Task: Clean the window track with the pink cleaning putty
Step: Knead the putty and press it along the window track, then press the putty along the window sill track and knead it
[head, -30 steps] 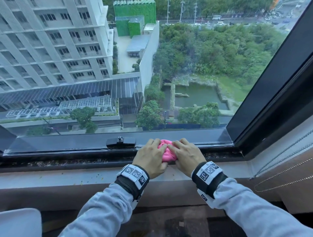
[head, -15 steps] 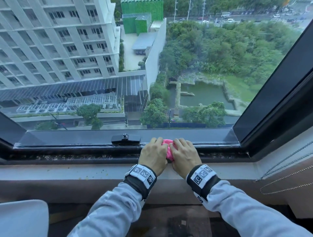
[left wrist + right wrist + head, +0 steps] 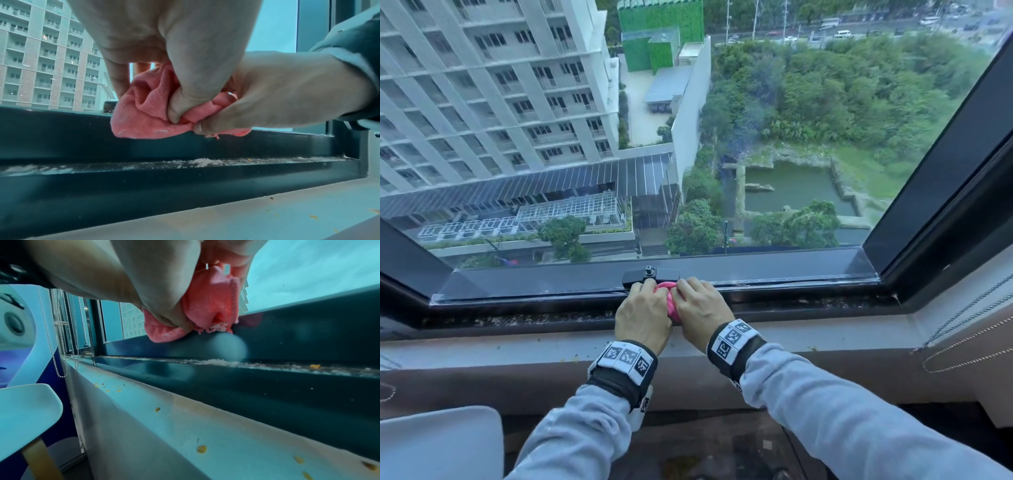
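The pink cleaning putty is a folded lump squeezed between both my hands above the dark window track. My left hand grips its left side with curled fingers, and my right hand pinches its right side. In the left wrist view the putty hangs a little above the track, with both thumbs pressed into it. White crumbs stick to the putty underneath in the right wrist view. The track holds a line of pale dust and crumbs.
A black window latch sits on the frame just behind my hands. The pale sill in front of the track carries scattered yellow crumbs. Blind bead chains hang at the right. A white seat stands at lower left.
Both hands have drawn closer together around the putty, hiding more of it, and they sit nearer the latch than a second ago.
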